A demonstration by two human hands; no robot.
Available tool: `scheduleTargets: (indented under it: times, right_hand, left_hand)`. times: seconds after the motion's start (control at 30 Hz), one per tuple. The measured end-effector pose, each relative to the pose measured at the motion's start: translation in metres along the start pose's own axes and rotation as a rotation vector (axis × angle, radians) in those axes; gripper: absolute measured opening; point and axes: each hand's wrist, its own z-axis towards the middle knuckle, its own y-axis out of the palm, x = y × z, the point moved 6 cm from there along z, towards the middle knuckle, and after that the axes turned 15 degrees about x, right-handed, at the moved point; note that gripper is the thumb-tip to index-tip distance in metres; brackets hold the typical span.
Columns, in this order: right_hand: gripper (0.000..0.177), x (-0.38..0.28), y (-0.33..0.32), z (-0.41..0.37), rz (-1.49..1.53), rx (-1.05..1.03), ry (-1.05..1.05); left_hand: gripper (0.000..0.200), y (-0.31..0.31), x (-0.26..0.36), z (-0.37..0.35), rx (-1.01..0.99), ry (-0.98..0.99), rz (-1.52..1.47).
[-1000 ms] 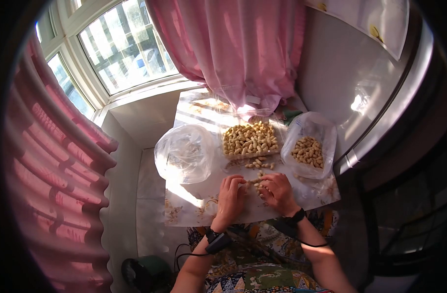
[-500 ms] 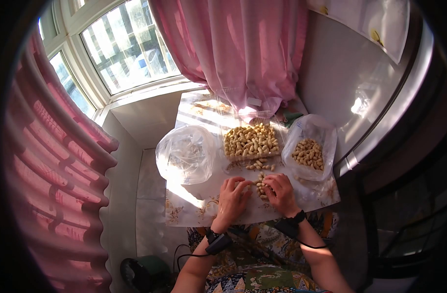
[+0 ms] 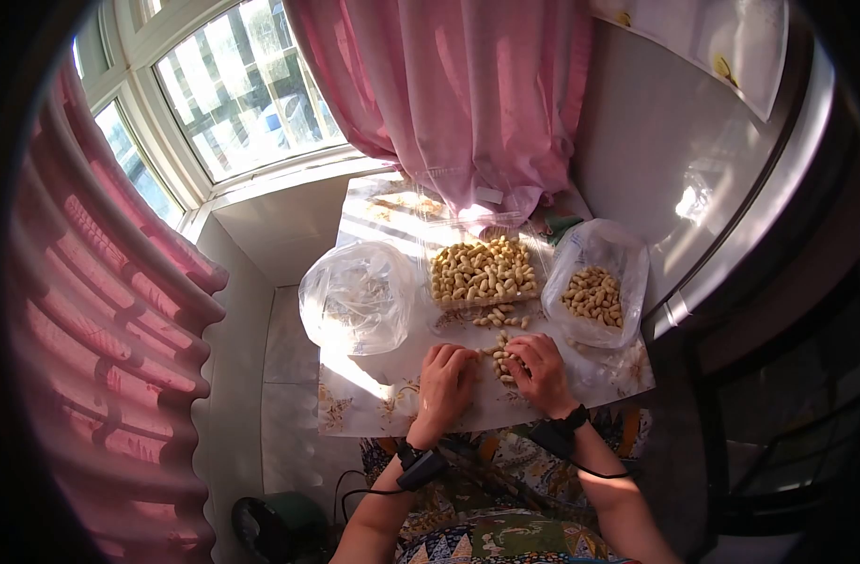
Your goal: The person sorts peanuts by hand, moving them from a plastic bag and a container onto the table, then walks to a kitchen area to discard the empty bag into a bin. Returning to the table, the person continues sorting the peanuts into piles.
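Note:
A small group of peanuts (image 3: 500, 357) lies on the table between my two hands. My left hand (image 3: 446, 383) is left of them, its fingers curled together around a peanut whose end shows at the fingertips. On the other side, my right hand (image 3: 541, 378) has bent fingers closed over peanuts at the group's right edge; its palm side is hidden. Beyond the hands stands a clear plastic box (image 3: 463, 302) heaped with peanuts (image 3: 484, 270). Several loose peanuts (image 3: 499, 319) lie in front of the box.
A clear plastic bag (image 3: 357, 299) stands open at the left of the table (image 3: 350, 399). At the right, a bag-lined container (image 3: 627, 268) holds more peanuts (image 3: 593, 299). Pink curtain (image 3: 449, 94) fabric hangs down to the table's back edge. Cables run from both wrist bands.
My left hand's fingers have drawn in closer together and tilted slightly. My right hand stays nearly where it was, over the peanuts. The containers have not moved.

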Motion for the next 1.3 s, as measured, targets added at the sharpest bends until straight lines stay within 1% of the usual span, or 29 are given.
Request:
scheduleTargets:
  times: [1.3]
  right_hand:
    - [0.019, 0.0023, -0.0012, -0.0010, 0.001, 0.009, 0.017]
  left_hand:
    - [0.015, 0.0012, -0.0041, 0.0000, 0.006, -0.016, -0.010]
